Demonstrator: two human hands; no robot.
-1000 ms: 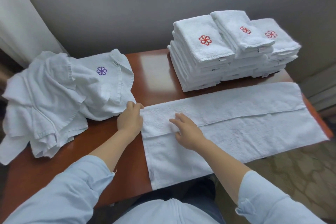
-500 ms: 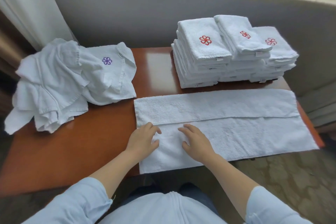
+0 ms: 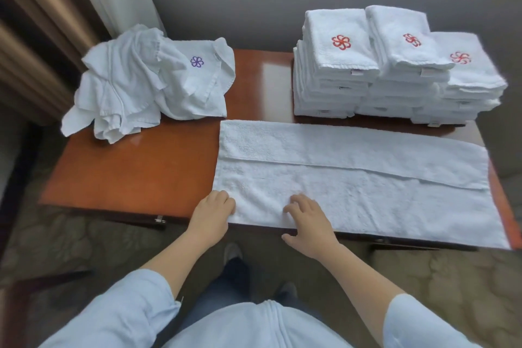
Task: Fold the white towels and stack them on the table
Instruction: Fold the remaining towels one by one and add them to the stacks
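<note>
- Towel (image 3: 367, 178) lies flat along the table's (image 3: 127, 172) near edge, from mid-table to the right end. Long axis runs left–right. Far strip already folded toward the middle; its hem shows as a line lengthwise.
- Left hand (image 3: 213, 213) sits on the towel's near-left corner, fingers curled over the near hem; appears to pinch it, though the thumb is hidden.
- Right hand (image 3: 309, 220) is just beside it on the near hem, fingers spread on the cloth, thumb below the table edge. Not closed on anything.
- Judgement: next fold lifts the near strip away from the body, over the hem line. Both hands sit at the left end; the right end is well apart.
- Folded stacks (image 3: 395, 65) at the far-right corner, unfolded heap (image 3: 147, 85) at the far-left. Neither blocks the fold.
</note>
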